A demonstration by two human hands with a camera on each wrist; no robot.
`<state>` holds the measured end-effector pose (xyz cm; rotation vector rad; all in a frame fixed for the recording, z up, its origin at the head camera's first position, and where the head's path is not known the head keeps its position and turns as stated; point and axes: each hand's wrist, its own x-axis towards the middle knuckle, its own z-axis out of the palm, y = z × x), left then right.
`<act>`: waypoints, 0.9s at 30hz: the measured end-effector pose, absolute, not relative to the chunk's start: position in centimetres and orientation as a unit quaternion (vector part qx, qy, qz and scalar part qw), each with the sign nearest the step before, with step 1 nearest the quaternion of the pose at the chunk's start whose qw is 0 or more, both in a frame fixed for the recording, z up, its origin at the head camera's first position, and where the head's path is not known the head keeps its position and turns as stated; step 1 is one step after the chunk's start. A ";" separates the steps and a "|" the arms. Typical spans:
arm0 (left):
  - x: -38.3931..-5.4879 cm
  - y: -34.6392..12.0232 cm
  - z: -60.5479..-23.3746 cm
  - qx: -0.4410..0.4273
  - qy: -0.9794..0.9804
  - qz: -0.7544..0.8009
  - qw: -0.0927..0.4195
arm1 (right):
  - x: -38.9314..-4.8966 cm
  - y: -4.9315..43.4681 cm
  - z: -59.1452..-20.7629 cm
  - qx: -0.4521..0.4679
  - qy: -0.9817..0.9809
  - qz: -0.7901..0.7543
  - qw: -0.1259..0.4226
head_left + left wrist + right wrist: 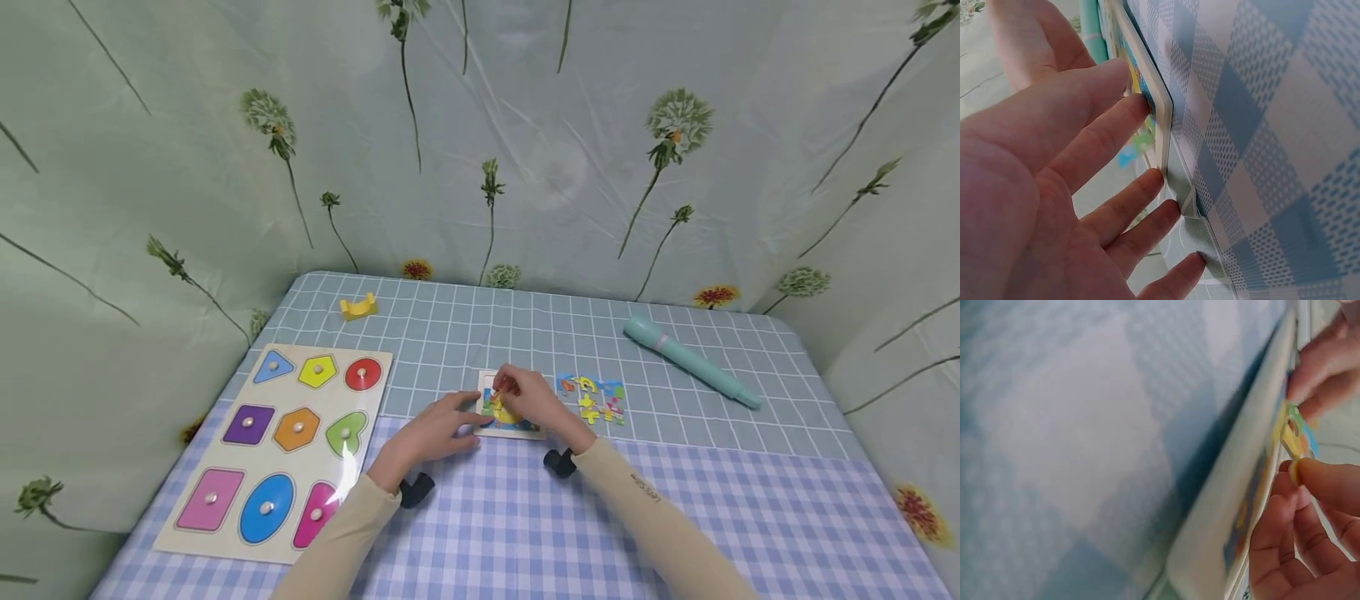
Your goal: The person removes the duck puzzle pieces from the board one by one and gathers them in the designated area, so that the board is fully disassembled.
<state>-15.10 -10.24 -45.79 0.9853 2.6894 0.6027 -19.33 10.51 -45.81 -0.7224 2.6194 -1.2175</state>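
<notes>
Jigsaw piece (1294,449), small and mostly yellow, held above a little picture puzzle tray (513,434) near the middle of the table. From the left: a large board of knobbed shapes (307,397) lies flat, with a yellow curved block (358,307) beyond its far edge. Next comes my left hand (438,429), fingers extended and loosely spread, gripping nothing, fingertips touching the tray's near-left side. Inside the pale rim is a colourful, partly hidden picture. My right hand (536,398) reaches in from the other side, thumb and fingertips pinching the piece by one end. I judge it light, thin and stiff, a touch slippery on its printed face, its narrow tabs the weak spots; the cut edges look the surest hold. Just right of the tray lie loose jigsaw pieces (588,404), then a teal pen-shaped object (690,362).
</notes>
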 end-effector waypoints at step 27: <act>-15.0 -10.0 -45.7 0.321 0.919 0.206 0.100 | -18.9 18.8 -46.0 -0.170 0.936 -0.301 0.058</act>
